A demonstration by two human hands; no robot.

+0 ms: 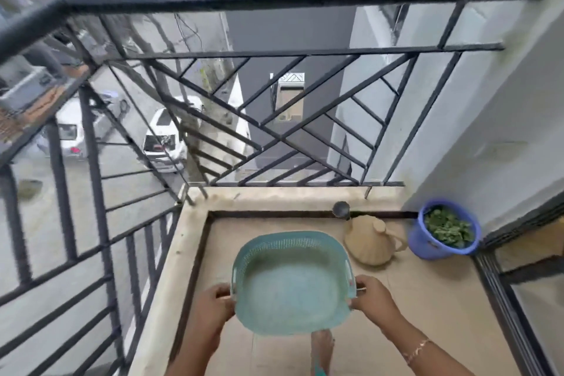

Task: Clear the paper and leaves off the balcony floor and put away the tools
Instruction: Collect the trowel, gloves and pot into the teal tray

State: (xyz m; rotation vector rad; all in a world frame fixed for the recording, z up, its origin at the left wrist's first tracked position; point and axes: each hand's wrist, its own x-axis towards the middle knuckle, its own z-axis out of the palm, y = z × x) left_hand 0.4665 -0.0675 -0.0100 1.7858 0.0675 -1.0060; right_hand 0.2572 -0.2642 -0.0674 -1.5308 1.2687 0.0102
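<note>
My left grip (213,305) and right grip (372,296) hold the empty basket (290,281) by its rim; I think putting it away comes next.

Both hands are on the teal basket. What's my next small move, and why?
Probably set the teal basket down by the blue bucket: the left hand and right hand grip its sides, it looks empty, leaves already lie in the bucket, and no litter shows on the visible floor.
</note>
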